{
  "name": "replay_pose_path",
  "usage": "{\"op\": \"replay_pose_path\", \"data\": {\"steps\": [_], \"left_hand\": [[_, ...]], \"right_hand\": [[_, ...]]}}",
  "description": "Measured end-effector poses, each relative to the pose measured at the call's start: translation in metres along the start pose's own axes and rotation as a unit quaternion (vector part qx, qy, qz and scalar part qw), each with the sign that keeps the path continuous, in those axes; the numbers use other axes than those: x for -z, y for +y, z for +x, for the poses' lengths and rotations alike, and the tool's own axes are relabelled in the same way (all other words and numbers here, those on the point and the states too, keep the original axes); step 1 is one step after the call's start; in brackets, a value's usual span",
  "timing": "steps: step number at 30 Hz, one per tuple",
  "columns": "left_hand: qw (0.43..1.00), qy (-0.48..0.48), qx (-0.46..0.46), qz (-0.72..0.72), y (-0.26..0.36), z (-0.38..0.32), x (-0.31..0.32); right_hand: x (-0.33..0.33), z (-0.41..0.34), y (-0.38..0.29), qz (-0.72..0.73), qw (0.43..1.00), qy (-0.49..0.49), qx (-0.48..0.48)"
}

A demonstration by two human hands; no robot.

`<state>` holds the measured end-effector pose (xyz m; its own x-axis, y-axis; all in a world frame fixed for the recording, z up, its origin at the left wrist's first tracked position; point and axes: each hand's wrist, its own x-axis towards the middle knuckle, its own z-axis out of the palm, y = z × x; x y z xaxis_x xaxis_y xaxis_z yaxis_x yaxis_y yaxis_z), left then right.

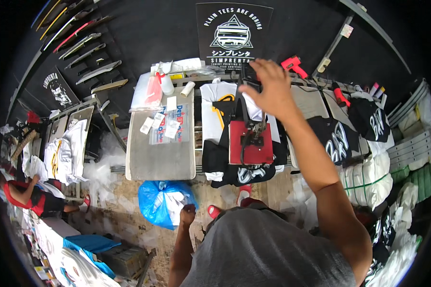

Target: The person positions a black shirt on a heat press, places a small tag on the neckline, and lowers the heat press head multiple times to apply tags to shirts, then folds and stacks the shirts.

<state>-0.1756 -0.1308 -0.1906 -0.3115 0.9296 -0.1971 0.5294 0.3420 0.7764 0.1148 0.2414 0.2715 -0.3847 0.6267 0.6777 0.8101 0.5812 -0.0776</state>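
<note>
A heat press with a red upper plate and a dark upright arm stands over black and white T-shirts. My right hand reaches over the back of the press, near its dark control box. Its fingers are spread; whether they touch the box is hard to tell. A black T-shirt with a white print hangs out below the red plate. My left hand is low at my side with the fingers curled, in front of a blue plastic bag holding white cloth. What those fingers enclose, if anything, is hidden.
Left of the press, a grey printing board bears paper slips, a spray bottle and a roll. A red heat gun sits behind. Black printed shirts lie to the right. A person in red is at far left.
</note>
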Motion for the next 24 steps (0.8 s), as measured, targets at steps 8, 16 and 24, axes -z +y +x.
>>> {"op": "replay_pose_path", "data": {"steps": [8,16,24], "left_hand": [[0.910,0.084,-0.406,-0.025,0.418,0.193,0.078],[0.822,-0.122,-0.532,0.163,0.565,0.293,0.015],[0.944,0.092,-0.312,-0.059,0.490,0.264,0.042]], "right_hand": [[-0.030,-0.003,0.045,0.129,0.991,-0.010,0.030],[-0.023,0.006,0.127,0.261,0.954,-0.072,0.127],[-0.031,0.030,0.196,0.285,0.925,-0.098,0.230]]}}
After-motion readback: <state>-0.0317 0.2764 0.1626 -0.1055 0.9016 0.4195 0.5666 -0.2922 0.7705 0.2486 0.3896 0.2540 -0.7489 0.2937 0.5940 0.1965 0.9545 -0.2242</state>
